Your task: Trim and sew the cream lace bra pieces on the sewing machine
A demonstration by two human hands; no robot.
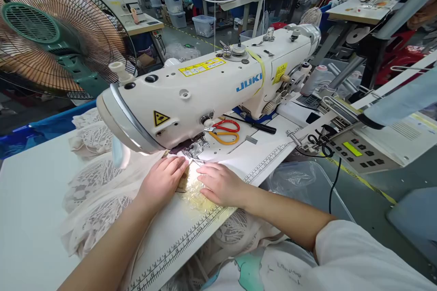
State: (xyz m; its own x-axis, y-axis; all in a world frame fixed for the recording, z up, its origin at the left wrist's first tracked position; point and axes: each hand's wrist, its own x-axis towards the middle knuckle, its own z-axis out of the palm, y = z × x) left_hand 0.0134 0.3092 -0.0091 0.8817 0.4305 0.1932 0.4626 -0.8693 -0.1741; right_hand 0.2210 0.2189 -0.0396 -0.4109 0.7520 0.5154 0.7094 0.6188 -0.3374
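My left hand point(164, 181) lies flat with fingers stretched on pale cream lace fabric point(99, 200), just in front of the presser foot point(195, 149) of a white JUKI sewing machine point(205, 86). My right hand point(220, 184) rests palm down on the same fabric, right of the seam, fingers pointing toward the needle. The fabric between the hands is lit by the machine's lamp. Both hands press the cloth against the white table point(30, 209), and neither grips anything.
Red and orange-handled scissors point(225, 131) and a black tool point(259, 125) lie behind the needle. A control panel point(358, 151) sits at right, a large fan point(41, 32) at left. A printed ruler point(191, 236) runs along the table edge. A clear plastic bin point(300, 186) stands below.
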